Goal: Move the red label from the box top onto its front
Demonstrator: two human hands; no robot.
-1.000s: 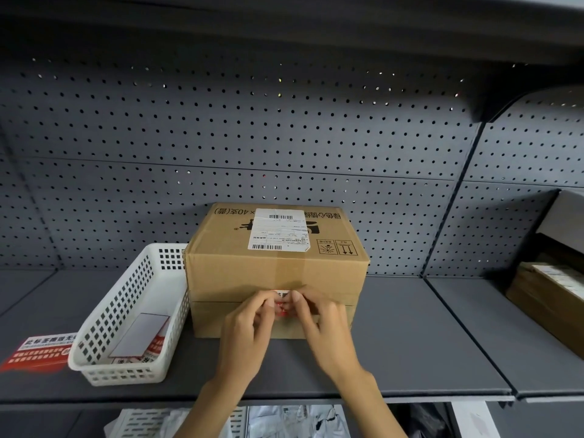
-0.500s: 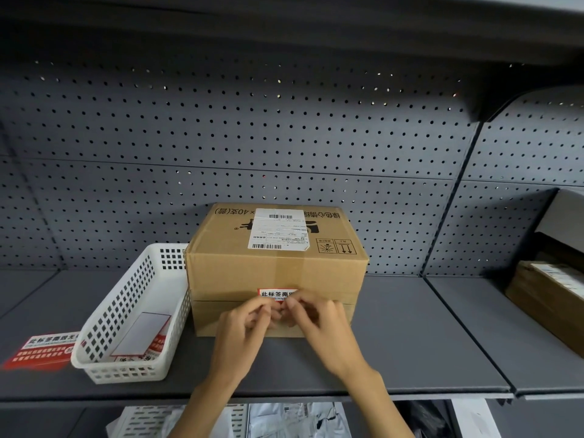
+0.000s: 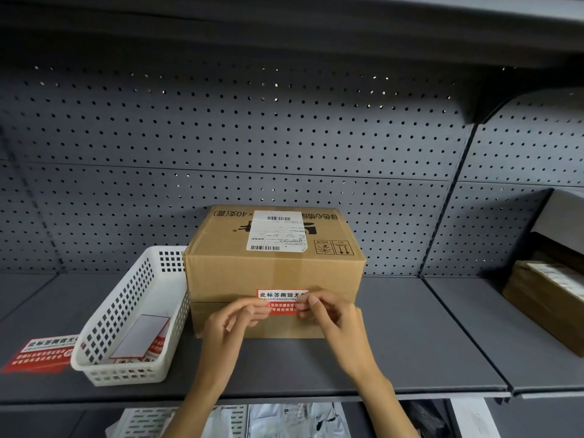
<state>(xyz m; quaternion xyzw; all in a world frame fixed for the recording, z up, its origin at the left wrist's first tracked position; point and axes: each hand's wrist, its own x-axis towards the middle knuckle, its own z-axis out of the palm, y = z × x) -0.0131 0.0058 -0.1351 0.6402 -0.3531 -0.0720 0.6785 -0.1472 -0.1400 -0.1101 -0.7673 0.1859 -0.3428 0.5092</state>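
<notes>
Left hand (image 3: 232,324) and right hand (image 3: 328,314) fingertips pinched on the red label (image 3: 279,301) against the cardboard box (image 3: 271,273) front, between them

Two bare forearms (image 3: 202,403), no sleeves, rings or watch

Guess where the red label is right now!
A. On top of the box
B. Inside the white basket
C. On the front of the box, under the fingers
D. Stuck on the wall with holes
C: the red label lies flat on the front of the box, across its seam, with the left hand and right hand touching it.
</notes>
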